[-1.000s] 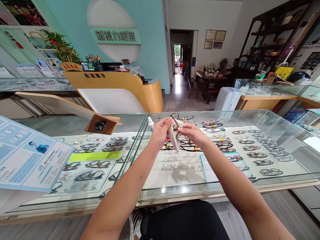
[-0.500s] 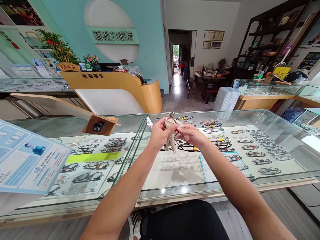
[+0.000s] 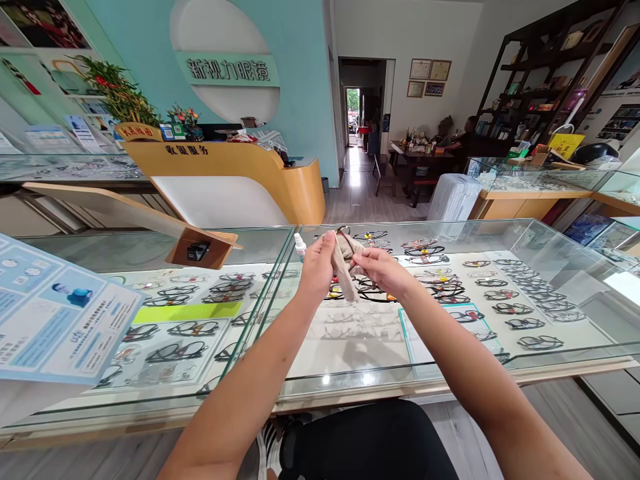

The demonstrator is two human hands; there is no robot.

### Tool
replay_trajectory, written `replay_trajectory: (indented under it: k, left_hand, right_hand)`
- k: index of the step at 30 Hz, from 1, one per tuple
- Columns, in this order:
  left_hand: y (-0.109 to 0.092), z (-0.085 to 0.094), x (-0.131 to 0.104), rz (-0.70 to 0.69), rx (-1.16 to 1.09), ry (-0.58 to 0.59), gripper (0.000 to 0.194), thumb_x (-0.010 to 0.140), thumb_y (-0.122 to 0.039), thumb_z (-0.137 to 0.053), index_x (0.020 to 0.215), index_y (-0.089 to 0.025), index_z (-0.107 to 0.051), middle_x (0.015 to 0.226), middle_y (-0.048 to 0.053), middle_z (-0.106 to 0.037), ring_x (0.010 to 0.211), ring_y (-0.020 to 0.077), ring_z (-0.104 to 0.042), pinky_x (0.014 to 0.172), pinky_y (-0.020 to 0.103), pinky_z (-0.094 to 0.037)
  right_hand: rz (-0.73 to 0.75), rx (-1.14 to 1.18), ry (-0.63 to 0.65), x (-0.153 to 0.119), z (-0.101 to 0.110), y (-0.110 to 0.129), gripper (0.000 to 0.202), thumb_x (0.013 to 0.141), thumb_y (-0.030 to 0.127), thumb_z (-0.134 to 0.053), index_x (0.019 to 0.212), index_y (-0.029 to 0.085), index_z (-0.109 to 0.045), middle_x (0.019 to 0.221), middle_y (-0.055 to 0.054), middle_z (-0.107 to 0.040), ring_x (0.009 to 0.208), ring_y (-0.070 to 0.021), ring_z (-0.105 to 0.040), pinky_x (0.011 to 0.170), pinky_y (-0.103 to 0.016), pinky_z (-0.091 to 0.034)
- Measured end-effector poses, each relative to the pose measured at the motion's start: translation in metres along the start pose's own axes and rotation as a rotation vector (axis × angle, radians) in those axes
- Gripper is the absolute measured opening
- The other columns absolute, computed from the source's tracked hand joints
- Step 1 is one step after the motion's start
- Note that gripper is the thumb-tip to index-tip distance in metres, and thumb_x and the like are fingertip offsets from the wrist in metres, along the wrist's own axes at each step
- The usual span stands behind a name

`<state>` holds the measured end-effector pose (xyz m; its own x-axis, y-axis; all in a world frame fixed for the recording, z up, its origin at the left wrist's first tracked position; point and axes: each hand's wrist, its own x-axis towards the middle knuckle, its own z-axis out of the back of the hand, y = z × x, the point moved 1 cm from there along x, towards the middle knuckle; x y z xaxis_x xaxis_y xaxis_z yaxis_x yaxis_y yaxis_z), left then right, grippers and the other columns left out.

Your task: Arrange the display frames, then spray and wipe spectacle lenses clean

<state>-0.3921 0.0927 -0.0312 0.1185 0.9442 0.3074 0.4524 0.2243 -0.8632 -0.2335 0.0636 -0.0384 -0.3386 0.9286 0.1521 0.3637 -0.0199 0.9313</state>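
Over the glass counter, my left hand [image 3: 319,268] is closed on a beige cleaning cloth [image 3: 344,272], whose loose end hangs down. My right hand [image 3: 383,268] pinches a pair of eyeglasses [image 3: 344,231] with thin dark rims, at the cloth's right side. The cloth and my fingers cover most of the eyeglasses; a curved dark part shows above the cloth. Just left of my left hand, a small white spray bottle [image 3: 300,245] stands upright on the counter.
Many spectacle frames [image 3: 539,342] lie inside the glass display case [image 3: 350,383]. At left are a blue-and-white leaflet [image 3: 60,313] and a tilted wooden stand [image 3: 200,252]. Beyond are a cashier desk [image 3: 305,190], a wrapped suitcase [image 3: 453,200] and a person [image 3: 467,137] seated at a table.
My left hand has turned, its thumb now upright along the cloth. The cloth hangs more to the right and covers more of the eyeglasses. My right hand stays nearly in place.
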Motion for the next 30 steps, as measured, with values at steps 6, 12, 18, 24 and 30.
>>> replay_trajectory:
  k: [6,12,18,24,30]
  left_hand:
    - [-0.001,0.009,0.014,0.17,-0.241,0.025,0.053,0.107,-0.066,-0.068,0.135,-0.021,-0.074,0.14,0.015,-0.08,0.132,0.03,-0.076,0.11,0.047,-0.064]
    - [-0.004,0.005,0.009,0.233,-0.269,0.152,0.063,0.109,-0.066,-0.064,0.159,-0.028,-0.062,0.153,0.016,-0.072,0.143,0.0322,-0.069,0.116,0.054,-0.06]
    - [-0.001,-0.007,-0.003,0.235,-0.23,0.192,0.067,0.109,-0.068,-0.062,0.166,-0.033,-0.057,0.151,0.011,-0.073,0.141,0.0304,-0.069,0.115,0.05,-0.06]
    - [0.003,-0.009,-0.006,0.202,-0.217,0.198,0.073,0.106,-0.07,-0.067,0.169,-0.034,-0.056,0.154,0.011,-0.071,0.145,0.0312,-0.066,0.119,0.05,-0.058]
    - [0.016,-0.019,-0.016,0.246,-0.245,0.238,0.073,0.106,-0.066,-0.071,0.169,-0.032,-0.056,0.145,0.01,-0.076,0.145,0.0272,-0.067,0.121,0.043,-0.058]
  right_hand:
    - [0.201,-0.014,-0.22,0.003,0.018,0.015,0.053,0.069,0.069,-0.101,0.084,0.025,-0.077,0.097,-0.002,-0.073,0.09,-0.0187,-0.063,0.084,-0.031,-0.054]
    - [0.463,-1.105,-0.428,-0.005,0.009,0.013,0.026,0.108,0.044,-0.068,0.093,0.025,-0.072,0.103,-0.009,-0.077,0.101,-0.0276,-0.064,0.097,-0.043,-0.048]
    - [0.406,-1.715,-0.532,-0.003,-0.006,-0.008,0.02,0.112,0.029,-0.061,0.103,0.02,-0.077,0.124,-0.021,-0.079,0.112,-0.0346,-0.063,0.096,-0.047,-0.045]
    - [0.362,-1.643,-0.66,-0.004,0.008,0.008,0.025,0.115,0.032,-0.058,0.103,0.018,-0.075,0.112,-0.018,-0.078,0.105,-0.0348,-0.065,0.094,-0.046,-0.043]
    - [0.572,-1.438,-0.695,-0.009,-0.003,-0.001,0.028,0.116,0.035,-0.055,0.099,0.023,-0.073,0.107,-0.013,-0.076,0.102,-0.0301,-0.065,0.098,-0.043,-0.045]
